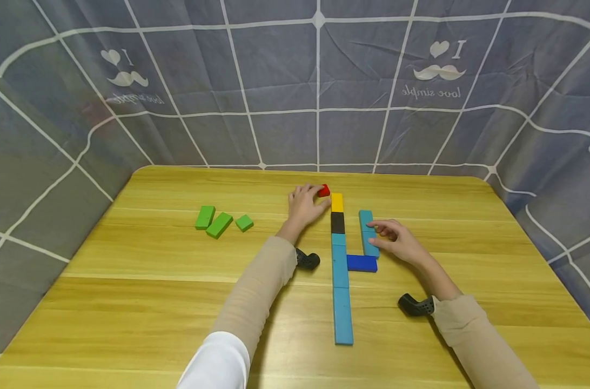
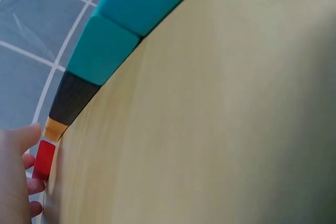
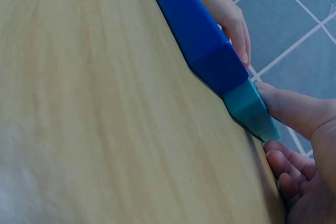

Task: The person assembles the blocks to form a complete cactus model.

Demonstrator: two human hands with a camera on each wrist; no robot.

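Observation:
At the far end of the table, my left hand [image 1: 304, 205] has its thumb and forefinger around a small red block [image 2: 44, 159]. The red block lies close to the yellow block [image 1: 337, 202], which tops a straight row with a black block [image 1: 337, 222] and several light blue blocks [image 1: 342, 316]. My right hand [image 1: 397, 243] touches two light blue blocks [image 1: 366, 219] set end to end, its thumb and forefinger at their right side. Their near end meets a dark blue block [image 3: 197, 35], which joins crosswise to the long row.
Three green blocks [image 1: 219, 225] lie loose on the left side of the wooden table [image 1: 129, 302]. A grey curtain with white lines [image 1: 285, 75] hangs behind the table's far edge. Black wrist devices [image 1: 415, 305] sit on both forearms.

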